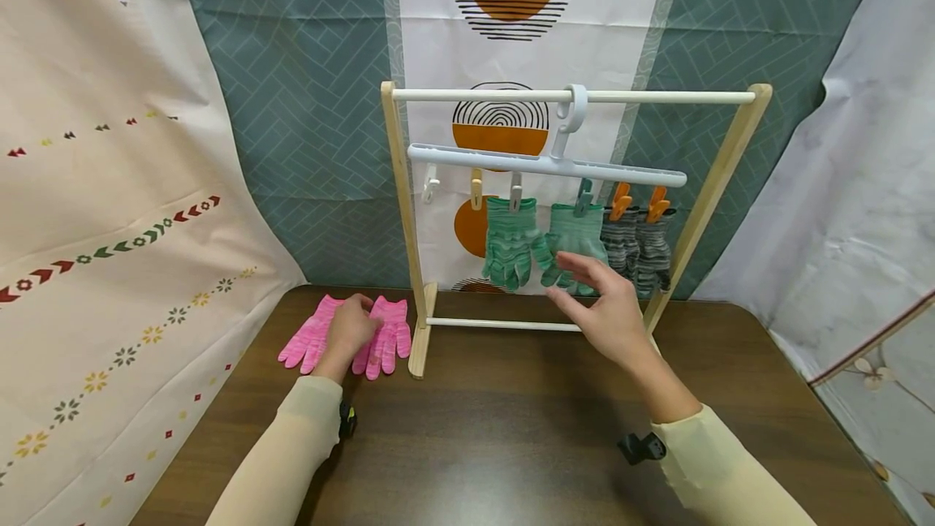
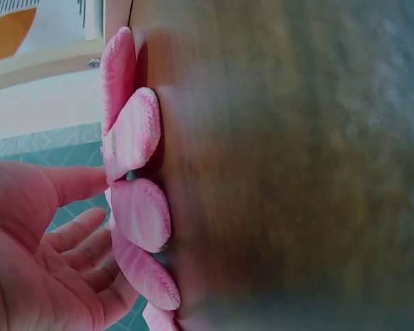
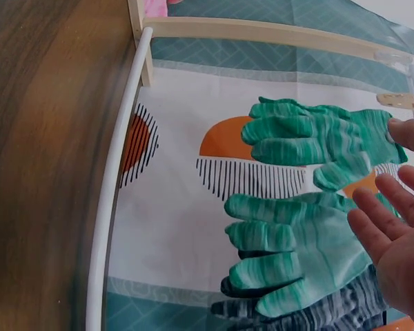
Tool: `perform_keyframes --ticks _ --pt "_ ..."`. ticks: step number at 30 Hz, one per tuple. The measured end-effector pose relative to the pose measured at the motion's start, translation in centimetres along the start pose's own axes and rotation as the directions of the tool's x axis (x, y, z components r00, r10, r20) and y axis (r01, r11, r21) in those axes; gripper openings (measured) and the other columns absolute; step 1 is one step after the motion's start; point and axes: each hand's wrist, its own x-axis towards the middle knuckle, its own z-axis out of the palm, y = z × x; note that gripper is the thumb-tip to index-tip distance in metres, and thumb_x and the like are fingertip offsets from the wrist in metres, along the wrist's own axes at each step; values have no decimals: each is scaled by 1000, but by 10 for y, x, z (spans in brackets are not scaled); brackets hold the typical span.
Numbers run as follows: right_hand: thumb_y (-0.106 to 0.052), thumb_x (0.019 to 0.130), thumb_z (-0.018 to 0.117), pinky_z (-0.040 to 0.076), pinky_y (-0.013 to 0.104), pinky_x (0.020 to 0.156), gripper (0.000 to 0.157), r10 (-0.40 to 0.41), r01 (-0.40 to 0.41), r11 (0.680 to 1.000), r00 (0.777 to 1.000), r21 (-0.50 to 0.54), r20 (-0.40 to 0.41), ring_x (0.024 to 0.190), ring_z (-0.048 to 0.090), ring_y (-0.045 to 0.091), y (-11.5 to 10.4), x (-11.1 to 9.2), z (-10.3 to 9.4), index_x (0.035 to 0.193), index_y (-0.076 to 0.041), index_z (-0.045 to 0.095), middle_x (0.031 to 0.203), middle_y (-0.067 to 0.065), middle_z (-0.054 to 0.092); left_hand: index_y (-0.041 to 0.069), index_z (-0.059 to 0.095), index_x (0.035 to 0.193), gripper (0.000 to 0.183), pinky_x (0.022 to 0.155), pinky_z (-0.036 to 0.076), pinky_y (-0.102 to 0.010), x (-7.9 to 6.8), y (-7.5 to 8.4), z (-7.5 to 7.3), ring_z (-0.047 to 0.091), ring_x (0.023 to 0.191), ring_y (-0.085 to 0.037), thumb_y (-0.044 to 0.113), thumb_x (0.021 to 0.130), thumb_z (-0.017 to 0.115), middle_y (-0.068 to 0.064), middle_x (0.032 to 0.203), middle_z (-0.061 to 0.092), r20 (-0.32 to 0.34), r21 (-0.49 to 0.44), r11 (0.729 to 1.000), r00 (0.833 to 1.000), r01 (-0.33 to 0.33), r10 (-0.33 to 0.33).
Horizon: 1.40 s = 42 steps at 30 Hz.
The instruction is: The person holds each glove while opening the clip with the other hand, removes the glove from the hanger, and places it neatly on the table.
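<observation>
Two pink gloves lie flat on the tabletop at the left, one pink glove (image 1: 307,341) on the outer side and another pink glove (image 1: 387,338) nearer the rack. My left hand (image 1: 352,327) is over them with fingers loosely bent; in the left wrist view its thumb reaches the pink fabric (image 2: 134,131). My right hand (image 1: 606,311) is raised, fingers spread and relaxed, before the hanging gloves. Closest to it are a green glove (image 1: 579,227) and a second green glove (image 1: 509,238), clipped under a pale hanger (image 1: 497,161). Nothing shows in its grasp.
Dark grey gloves (image 1: 621,238) hang from orange clothespins (image 1: 620,203) at the hanger's right. A white clothespin (image 1: 431,183) and a yellow clothespin (image 1: 476,191) hold nothing. The hanger hooks onto the wooden rack's white top rod (image 1: 475,95). The rack's left foot (image 1: 421,339) stands beside the pink gloves.
</observation>
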Motion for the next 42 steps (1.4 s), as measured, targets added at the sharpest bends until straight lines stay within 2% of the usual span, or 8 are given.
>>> perform_keyframes --ticks 4,12,18,24,32,42 --pt "-13 92 85 53 52 103 54 -3 3 1000 1000 -16 -1 124 67 30 -1 2 -3 142 -4 65 138 9 69 -6 61 131 43 86 54 -55 -1 -1 0 66 97 -37 13 96 74 -25 113 70 2 26 1000 1000 15 -15" --pt "-11 92 85 52 49 104 55 -17 16 999 1000 -43 -5 127 65 29 -2 6 -7 143 -2 64 140 9 68 -5 61 133 45 91 53 -59 -4 0 -3 66 109 -44 12 94 75 -28 124 68 17 52 998 999 38 -39" --pt "-13 92 85 52 49 105 56 -14 14 999 1000 -43 -16 128 65 27 -3 11 -10 143 -3 64 139 8 68 -5 60 134 48 92 52 -60 -10 5 -7 64 114 -46 14 94 77 -28 127 66 -8 55 998 999 32 -31" --pt "-10 92 85 51 52 105 56 -25 24 999 999 -43 -30 129 64 30 -3 17 -14 143 -1 63 140 10 67 -5 56 139 55 95 51 -61 -16 9 -13 62 117 -46 16 93 78 -29 132 63 -51 16 1000 999 13 -12" --pt "-11 91 86 52 52 105 58 -35 33 999 999 -40 -38 128 65 32 -6 22 -15 143 -2 63 140 12 66 -5 54 142 62 96 52 -63 -29 19 -26 61 121 -47 20 93 81 -31 132 62 -107 -12 998 993 -57 56" --pt "-13 93 84 51 49 107 59 -18 17 1000 999 -24 -28 132 63 31 -9 30 -14 146 -3 60 144 11 64 -3 56 143 66 92 53 -58 -56 54 -36 63 111 -41 25 92 85 -27 130 64 -126 -43 987 980 -158 151"
